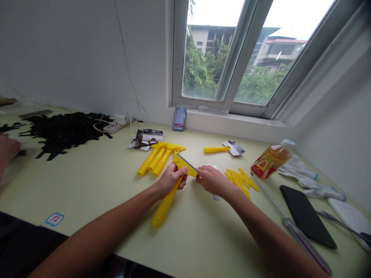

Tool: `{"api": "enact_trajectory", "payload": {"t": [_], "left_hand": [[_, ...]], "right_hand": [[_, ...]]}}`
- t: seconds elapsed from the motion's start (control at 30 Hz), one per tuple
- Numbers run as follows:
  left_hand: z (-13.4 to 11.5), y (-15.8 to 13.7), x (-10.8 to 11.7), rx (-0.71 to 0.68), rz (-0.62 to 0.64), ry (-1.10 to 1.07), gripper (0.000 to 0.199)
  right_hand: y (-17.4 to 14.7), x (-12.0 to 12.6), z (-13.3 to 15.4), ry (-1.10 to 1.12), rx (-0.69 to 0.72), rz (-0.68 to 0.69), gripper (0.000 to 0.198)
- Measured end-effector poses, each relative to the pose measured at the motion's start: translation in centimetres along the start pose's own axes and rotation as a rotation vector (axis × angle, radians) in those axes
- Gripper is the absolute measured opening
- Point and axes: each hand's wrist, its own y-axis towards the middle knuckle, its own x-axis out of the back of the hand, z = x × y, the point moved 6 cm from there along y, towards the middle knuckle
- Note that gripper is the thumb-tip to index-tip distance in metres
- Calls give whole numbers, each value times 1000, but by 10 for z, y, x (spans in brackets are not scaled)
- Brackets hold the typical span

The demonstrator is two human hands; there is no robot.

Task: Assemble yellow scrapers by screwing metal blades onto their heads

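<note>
My left hand (173,178) is wrapped around the neck of a yellow scraper (165,206), its thumb pressed on the head. The scraper's handle slants down toward the table's front edge. Along the head's upper edge runs a thin grey blade (187,159). The fingers of my right hand (211,178) are closed at the right end of this blade; their tips are partly hidden. Several more yellow scraper handles (160,160) lie together just behind my left hand. To the right of my right hand is a small pile of flat yellow plastic pieces (239,178).
Another yellow scraper (216,150) with a wrapped head lies farther back. Small boxes (152,136), a power strip (118,124) and black strips (68,129) are leftward. At right are a bottle (271,159), screwdriver (298,235), black phone (307,216) and gloves (307,177). Another person's hand (8,148) is far left.
</note>
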Motion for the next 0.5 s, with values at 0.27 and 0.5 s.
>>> {"api": "enact_trajectory", "payload": {"t": [0.27, 0.5], "left_hand": [[0, -1, -3, 16, 4, -12, 37], [5, -6, -8, 40, -25, 112, 32]], "right_hand": [[1, -7, 2, 105, -11, 19, 14], [-10, 44, -13, 392, -71, -203, 10]]}}
